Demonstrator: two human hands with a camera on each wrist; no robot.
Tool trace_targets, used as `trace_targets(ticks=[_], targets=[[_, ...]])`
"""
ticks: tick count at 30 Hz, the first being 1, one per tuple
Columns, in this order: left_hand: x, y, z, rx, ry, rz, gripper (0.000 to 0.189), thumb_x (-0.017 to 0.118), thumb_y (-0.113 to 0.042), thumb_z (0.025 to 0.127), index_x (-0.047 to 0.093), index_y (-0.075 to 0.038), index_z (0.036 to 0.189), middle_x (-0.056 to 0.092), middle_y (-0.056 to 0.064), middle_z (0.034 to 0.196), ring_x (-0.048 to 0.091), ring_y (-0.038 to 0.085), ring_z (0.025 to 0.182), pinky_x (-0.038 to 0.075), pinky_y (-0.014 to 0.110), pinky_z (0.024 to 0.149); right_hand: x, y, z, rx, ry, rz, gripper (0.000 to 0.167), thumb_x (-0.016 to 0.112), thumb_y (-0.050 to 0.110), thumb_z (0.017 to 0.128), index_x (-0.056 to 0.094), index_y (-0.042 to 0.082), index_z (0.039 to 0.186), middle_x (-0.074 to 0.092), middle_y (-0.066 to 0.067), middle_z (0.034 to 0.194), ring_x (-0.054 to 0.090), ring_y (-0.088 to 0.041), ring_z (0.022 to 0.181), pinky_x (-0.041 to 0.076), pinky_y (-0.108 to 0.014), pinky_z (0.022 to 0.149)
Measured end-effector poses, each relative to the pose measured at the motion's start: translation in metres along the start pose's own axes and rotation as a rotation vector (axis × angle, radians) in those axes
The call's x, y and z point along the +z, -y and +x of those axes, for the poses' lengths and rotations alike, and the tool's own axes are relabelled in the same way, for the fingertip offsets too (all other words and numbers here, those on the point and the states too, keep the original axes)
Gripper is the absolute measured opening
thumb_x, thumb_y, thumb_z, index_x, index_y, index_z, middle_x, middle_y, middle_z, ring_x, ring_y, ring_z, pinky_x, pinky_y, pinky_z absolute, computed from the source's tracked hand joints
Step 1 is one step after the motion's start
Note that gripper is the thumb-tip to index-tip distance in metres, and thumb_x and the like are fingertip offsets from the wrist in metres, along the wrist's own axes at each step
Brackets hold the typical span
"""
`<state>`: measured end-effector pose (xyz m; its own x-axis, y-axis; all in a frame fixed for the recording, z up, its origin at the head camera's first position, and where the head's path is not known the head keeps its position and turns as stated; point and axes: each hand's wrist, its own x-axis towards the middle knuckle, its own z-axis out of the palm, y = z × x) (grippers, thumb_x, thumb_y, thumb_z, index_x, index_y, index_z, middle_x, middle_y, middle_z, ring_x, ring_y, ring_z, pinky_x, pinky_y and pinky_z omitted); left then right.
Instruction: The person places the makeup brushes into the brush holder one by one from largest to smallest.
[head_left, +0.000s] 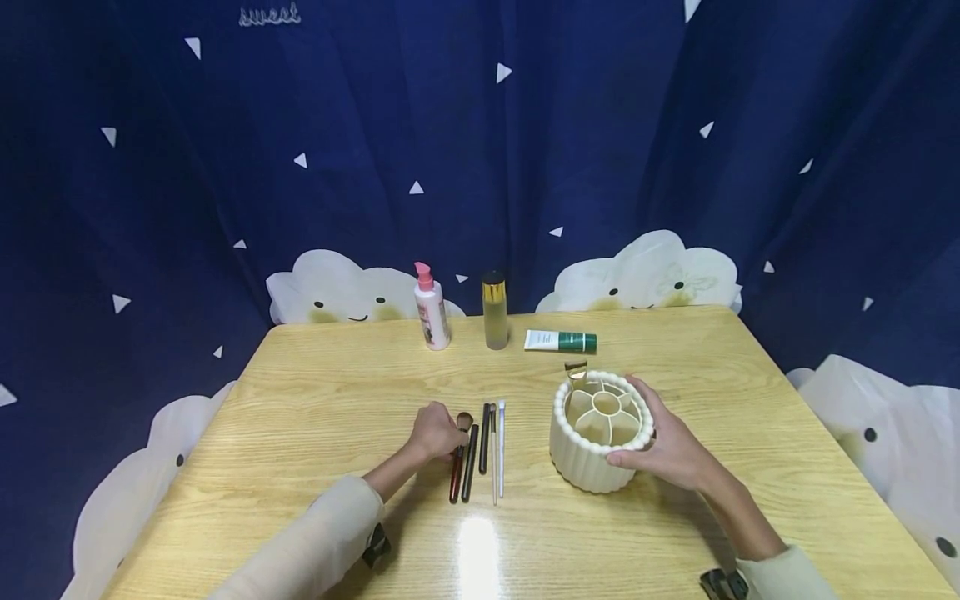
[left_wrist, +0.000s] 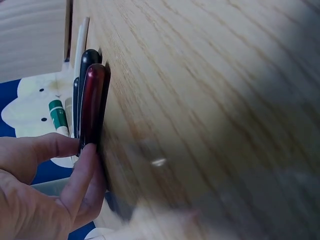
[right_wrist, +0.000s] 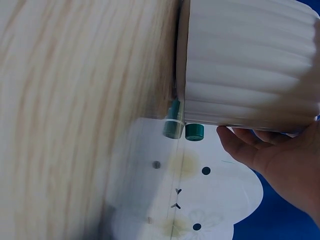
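My left hand (head_left: 437,432) pinches a makeup brush with a dark red handle (left_wrist: 95,95) between thumb and fingers. Its fluffy brown head (head_left: 465,421) shows just past the fingers, and the handle lies close along the table. Right of it lie several slimmer brushes: black-handled ones (head_left: 470,462), a light wooden one (head_left: 494,467) and a white one (head_left: 502,450). My right hand (head_left: 671,446) grips the side of a cream ribbed brush holder (head_left: 588,462) with a beaded rim and divided inside. A gold metal tool with a dark top (head_left: 576,373) sticks up from a rear compartment.
Along the back of the wooden table (head_left: 337,358) stand a white pump bottle (head_left: 432,317) with a pink top and a clear bottle (head_left: 495,321) with a black and gold cap. A green and white tube (head_left: 561,342) lies beside them. Behind hangs a dark blue curtain (head_left: 450,125).
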<state>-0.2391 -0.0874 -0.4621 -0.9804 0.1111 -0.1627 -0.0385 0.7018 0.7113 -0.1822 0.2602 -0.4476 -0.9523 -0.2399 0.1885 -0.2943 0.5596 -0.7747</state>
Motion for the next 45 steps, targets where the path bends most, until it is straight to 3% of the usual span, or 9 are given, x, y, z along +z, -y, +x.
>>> trace_targets(ticks=[9,15,19,23,28,33,38,45], targets=[[0.002,-0.002,0.000,0.011,0.001,0.045,0.040,0.071,-0.004,0.072,0.045,-0.014,0.042,0.053,0.005,0.039,0.062,0.021,0.039,0.052,0.026,0.042,0.001,-0.002,-0.001,0.006,-0.003,-0.020,0.114,0.085,0.027,0.065,0.011,0.012,0.151,0.042,-0.022,0.142,0.046,-0.042,0.124,0.037,-0.067,0.097],[-0.008,-0.004,0.002,0.030,-0.019,0.014,0.044,0.067,-0.007,0.074,0.042,-0.018,0.039,0.037,-0.008,0.031,0.063,0.026,0.041,0.037,0.017,0.033,0.002,-0.001,-0.001,0.006,-0.001,-0.011,0.113,0.085,0.026,0.065,0.013,0.013,0.151,0.043,-0.021,0.140,0.047,-0.041,0.123,0.038,-0.065,0.096],[-0.017,-0.009,0.004,0.032,-0.024,0.001,0.048,0.068,-0.011,0.079,0.041,-0.019,0.040,0.035,-0.010,0.032,0.065,0.030,0.047,0.045,0.019,0.039,0.002,-0.001,-0.001,0.005,-0.001,-0.010,0.113,0.085,0.026,0.065,0.012,0.014,0.151,0.043,-0.021,0.140,0.048,-0.041,0.122,0.039,-0.064,0.096],[-0.025,-0.018,0.006,0.051,-0.068,-0.030,0.040,0.068,-0.007,0.076,0.045,-0.017,0.044,0.042,-0.009,0.038,0.064,0.028,0.046,0.048,0.021,0.044,0.002,-0.002,-0.001,0.008,0.000,-0.010,0.113,0.085,0.026,0.065,0.012,0.014,0.151,0.043,-0.022,0.140,0.048,-0.042,0.122,0.039,-0.065,0.096],[-0.036,-0.035,0.006,0.122,-0.127,-0.086,0.007,0.066,-0.004,0.073,0.064,-0.003,0.066,0.063,0.003,0.058,0.058,0.011,0.045,0.049,0.020,0.048,0.002,-0.001,-0.001,0.010,-0.002,-0.011,0.113,0.085,0.026,0.065,0.012,0.014,0.151,0.044,-0.021,0.140,0.047,-0.041,0.123,0.038,-0.065,0.096],[-0.042,-0.053,0.003,0.115,-0.076,-0.212,0.011,0.067,-0.005,0.078,0.065,0.003,0.086,0.066,0.010,0.076,0.061,0.013,0.058,0.057,0.029,0.056,0.001,0.000,-0.001,0.007,-0.004,-0.015,0.112,0.085,0.026,0.066,0.013,0.013,0.151,0.044,-0.021,0.140,0.047,-0.041,0.123,0.038,-0.064,0.096],[-0.042,-0.072,-0.001,0.133,-0.019,-0.345,0.013,0.067,-0.004,0.079,0.063,0.004,0.089,0.063,0.008,0.078,0.059,0.012,0.065,0.059,0.035,0.064,0.001,0.002,-0.001,0.006,-0.007,-0.031,0.113,0.085,0.027,0.066,0.012,0.013,0.151,0.044,-0.022,0.140,0.048,-0.042,0.122,0.038,-0.065,0.096],[-0.037,-0.097,-0.002,0.198,0.069,-0.439,0.019,0.066,-0.005,0.081,0.061,0.006,0.095,0.061,0.008,0.081,0.058,0.011,0.068,0.059,0.032,0.065,0.000,0.005,-0.001,0.019,-0.017,-0.069,0.114,0.086,0.031,0.063,0.015,0.009,0.149,0.047,-0.021,0.136,0.051,-0.040,0.119,0.042,-0.062,0.094]])
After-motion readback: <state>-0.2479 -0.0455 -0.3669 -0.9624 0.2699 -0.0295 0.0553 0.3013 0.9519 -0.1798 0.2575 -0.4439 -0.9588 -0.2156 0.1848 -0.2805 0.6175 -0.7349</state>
